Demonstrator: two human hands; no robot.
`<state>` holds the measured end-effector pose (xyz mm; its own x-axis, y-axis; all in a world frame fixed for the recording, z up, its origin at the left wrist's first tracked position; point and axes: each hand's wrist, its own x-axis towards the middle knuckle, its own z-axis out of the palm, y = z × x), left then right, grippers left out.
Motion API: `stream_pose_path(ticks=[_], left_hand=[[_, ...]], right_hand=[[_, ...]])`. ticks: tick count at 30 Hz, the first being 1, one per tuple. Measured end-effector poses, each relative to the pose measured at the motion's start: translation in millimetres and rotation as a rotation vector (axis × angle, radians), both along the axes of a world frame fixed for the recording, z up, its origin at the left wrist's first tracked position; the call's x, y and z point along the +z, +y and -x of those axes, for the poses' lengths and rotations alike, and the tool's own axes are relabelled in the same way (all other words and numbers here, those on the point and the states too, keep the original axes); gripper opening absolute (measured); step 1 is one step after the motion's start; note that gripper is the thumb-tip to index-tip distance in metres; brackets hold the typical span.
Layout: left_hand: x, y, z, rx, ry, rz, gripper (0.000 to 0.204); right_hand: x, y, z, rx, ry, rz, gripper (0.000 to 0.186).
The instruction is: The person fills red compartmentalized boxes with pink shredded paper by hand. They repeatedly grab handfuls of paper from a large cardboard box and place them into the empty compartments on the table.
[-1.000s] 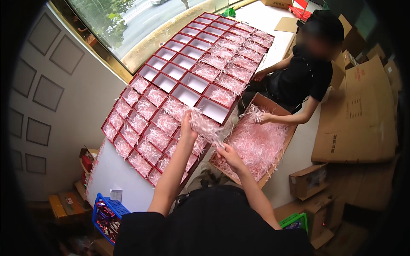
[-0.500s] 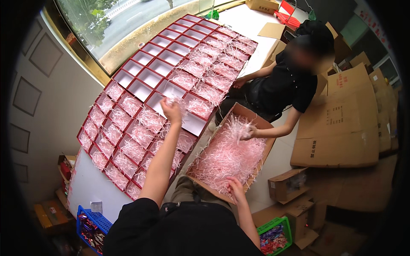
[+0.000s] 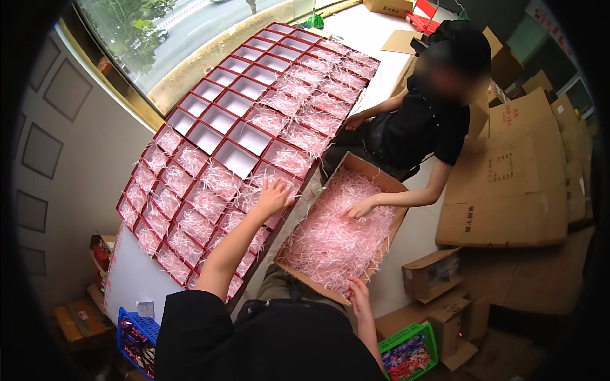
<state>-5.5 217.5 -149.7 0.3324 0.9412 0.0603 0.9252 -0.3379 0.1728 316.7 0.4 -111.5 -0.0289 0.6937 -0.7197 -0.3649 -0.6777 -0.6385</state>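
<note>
Red-rimmed boxes with white insides (image 3: 237,158) stand edge to edge in rows across the table, many filled with pink shredded paper (image 3: 208,203). My left hand (image 3: 273,197) lies palm down with spread fingers on the shreds in a box near the right edge of the rows. To the right, a cardboard carton (image 3: 391,183) full of loose pink shreds rests beside the table. At its near right rim is my right hand (image 3: 358,297), fingers closed about the cardboard edge. A co-worker's hand (image 3: 362,207) touches the shreds in the same carton.
A co-worker in black (image 3: 419,120) sits across the carton. Flattened cardboard (image 3: 502,178) leans at the right. A blue basket (image 3: 141,324) stands at lower left, and a green basket (image 3: 435,346) of colourful small packets at lower right. A window (image 3: 190,38) borders the table's far side.
My left hand has come down and slightly right, from holding shreds above the rows to lying on a box's shreds. The co-worker's hand has lowered into the carton; my right hand has shifted to its rim.
</note>
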Motion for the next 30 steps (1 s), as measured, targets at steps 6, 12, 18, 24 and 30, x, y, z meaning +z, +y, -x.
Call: stream_pose_path(ticks=[6,12,18,24,30], left_hand=[[33.5,3.6,3.4,0.102,-0.119,-0.003,0.028],[64.6,-12.7,36.5,0.189,-0.169,0.208,0.015],[26.3,-4.5,29.5,0.087,-0.157,0.194,0.022],[7.1,34.2,22.5,0.098,0.048,0.456,0.026],[-8.1,57.3,29.6,0.024,0.033,0.657,0.029]], right_hand=[[5.5,4.6,3.1,0.059,-0.04,-0.011,0.022],[-5.6,-4.9,-1.3,0.055,-0.053,-0.011,0.022],[2.1,-4.0,10.8,0.102,-0.049,0.006,0.023],[5.2,-7.5,8.4,0.146,-0.126,0.009,0.023],[2.4,-22.1,-2.9,0.158,-0.159,0.0,0.024]])
